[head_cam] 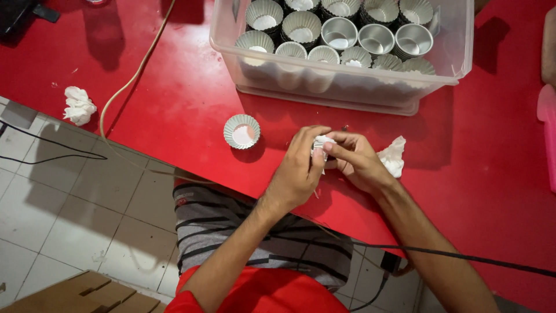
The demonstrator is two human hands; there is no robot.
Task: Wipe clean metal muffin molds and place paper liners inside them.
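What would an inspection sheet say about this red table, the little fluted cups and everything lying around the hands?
Surface: red table, scuffed, with white specks.
Job's things: small white crumpled piece pinched between both hands; whether paper or tissue, cannot tell. One fluted cup stands alone; clear plastic bin holds many fluted cups and smooth metal cups.
Clutter: crumpled tissue at the table edge, another tissue wad beside the right hand.
Grippers: left hand and right hand both closed on the white piece.
Cables: beige cord across the table; black cable below.
Surroundings: white tiled floor, cardboard box.
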